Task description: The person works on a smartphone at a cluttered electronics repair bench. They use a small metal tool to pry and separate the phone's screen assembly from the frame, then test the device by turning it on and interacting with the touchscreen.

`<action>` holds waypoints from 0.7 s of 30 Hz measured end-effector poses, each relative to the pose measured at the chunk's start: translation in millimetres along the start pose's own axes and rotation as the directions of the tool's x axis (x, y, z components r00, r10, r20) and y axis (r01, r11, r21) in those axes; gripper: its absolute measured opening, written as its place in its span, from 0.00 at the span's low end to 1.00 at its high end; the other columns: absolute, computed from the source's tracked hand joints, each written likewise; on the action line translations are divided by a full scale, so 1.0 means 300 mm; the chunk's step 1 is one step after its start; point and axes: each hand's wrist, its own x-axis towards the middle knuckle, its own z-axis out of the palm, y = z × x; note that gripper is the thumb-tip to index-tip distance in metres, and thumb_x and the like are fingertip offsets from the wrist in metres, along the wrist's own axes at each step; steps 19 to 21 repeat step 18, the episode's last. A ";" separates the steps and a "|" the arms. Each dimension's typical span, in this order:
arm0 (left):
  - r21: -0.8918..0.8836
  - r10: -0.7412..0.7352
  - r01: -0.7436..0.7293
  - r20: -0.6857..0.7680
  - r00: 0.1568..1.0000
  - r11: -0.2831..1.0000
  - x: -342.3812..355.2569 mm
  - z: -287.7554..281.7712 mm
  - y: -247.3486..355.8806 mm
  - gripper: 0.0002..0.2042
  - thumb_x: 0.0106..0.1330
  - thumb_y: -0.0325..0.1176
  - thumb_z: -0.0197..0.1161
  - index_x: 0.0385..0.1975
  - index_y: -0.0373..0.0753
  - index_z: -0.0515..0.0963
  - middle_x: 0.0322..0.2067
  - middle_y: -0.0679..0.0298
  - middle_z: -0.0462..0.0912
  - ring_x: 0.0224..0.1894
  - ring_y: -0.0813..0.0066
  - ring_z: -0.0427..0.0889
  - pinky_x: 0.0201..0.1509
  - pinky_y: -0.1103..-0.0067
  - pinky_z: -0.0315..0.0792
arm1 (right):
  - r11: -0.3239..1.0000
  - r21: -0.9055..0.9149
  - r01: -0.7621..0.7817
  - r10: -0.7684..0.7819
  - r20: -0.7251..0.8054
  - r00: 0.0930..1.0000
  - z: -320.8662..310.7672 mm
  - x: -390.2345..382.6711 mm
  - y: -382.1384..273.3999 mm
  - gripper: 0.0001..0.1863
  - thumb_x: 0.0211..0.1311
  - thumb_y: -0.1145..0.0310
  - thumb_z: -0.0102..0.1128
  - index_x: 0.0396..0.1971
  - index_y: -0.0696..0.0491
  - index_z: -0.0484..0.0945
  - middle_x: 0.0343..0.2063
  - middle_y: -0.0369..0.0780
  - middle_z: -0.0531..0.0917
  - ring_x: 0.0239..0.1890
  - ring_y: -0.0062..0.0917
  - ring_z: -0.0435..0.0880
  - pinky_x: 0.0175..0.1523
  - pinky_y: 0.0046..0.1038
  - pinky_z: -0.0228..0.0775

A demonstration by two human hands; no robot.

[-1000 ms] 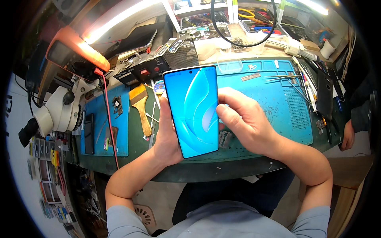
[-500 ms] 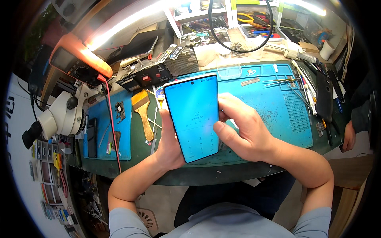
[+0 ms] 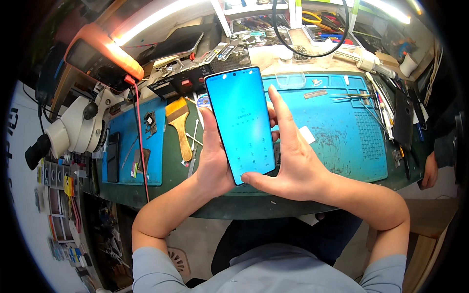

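Note:
A smartphone (image 3: 243, 122) with a lit blue screen and a number keypad is held up over the bench edge, its top tilted slightly left. My left hand (image 3: 213, 161) grips it along the left edge, thumb lying up that side; its other fingers are hidden behind. On the right side, my right hand (image 3: 298, 163) has its thumb tip at the bottom of the screen. Its index finger points upward beside the phone, while the other fingers curl in at the right edge and partly disappear behind it.
A blue work mat (image 3: 337, 132) covers the bench, with tweezers (image 3: 351, 96) on its right. Leftward lie a wide brush (image 3: 179, 124), a dark phone (image 3: 113, 156), an orange multimeter (image 3: 100, 58) and a white microscope (image 3: 78, 124). Another person's hand (image 3: 430, 171) hangs at the right edge.
The phone has risen slightly in view. My right thumb has moved from the phone's right edge down to the bottom of the screen, and my right index finger has straightened upward.

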 end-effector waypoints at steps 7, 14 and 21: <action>-0.119 0.031 -0.015 0.131 0.991 0.993 0.000 -0.036 -0.007 0.46 0.65 0.75 0.31 0.68 0.38 0.60 0.61 0.56 0.71 0.62 0.61 0.73 0.67 0.64 0.69 | 1.000 0.001 0.020 -0.020 -0.003 1.000 -0.001 0.001 -0.001 0.66 0.47 0.63 0.77 0.74 0.60 0.32 0.61 0.55 0.66 0.63 0.42 0.69 0.61 0.36 0.66; 0.122 0.016 -0.016 0.005 1.000 0.992 0.005 0.002 0.002 0.50 0.63 0.78 0.30 0.68 0.36 0.60 0.62 0.54 0.69 0.64 0.58 0.71 0.67 0.61 0.68 | 0.997 0.081 0.007 -0.005 -0.023 1.000 -0.020 -0.003 -0.008 0.60 0.48 0.67 0.72 0.74 0.61 0.36 0.62 0.53 0.67 0.61 0.40 0.71 0.59 0.36 0.68; 0.147 0.020 -0.023 0.018 1.000 0.989 0.007 0.003 0.004 0.49 0.65 0.76 0.30 0.70 0.36 0.58 0.64 0.53 0.68 0.66 0.56 0.70 0.70 0.60 0.66 | 0.996 0.090 -0.003 0.004 -0.016 1.000 -0.026 -0.004 -0.011 0.59 0.49 0.67 0.71 0.74 0.62 0.38 0.63 0.54 0.66 0.63 0.40 0.70 0.59 0.36 0.68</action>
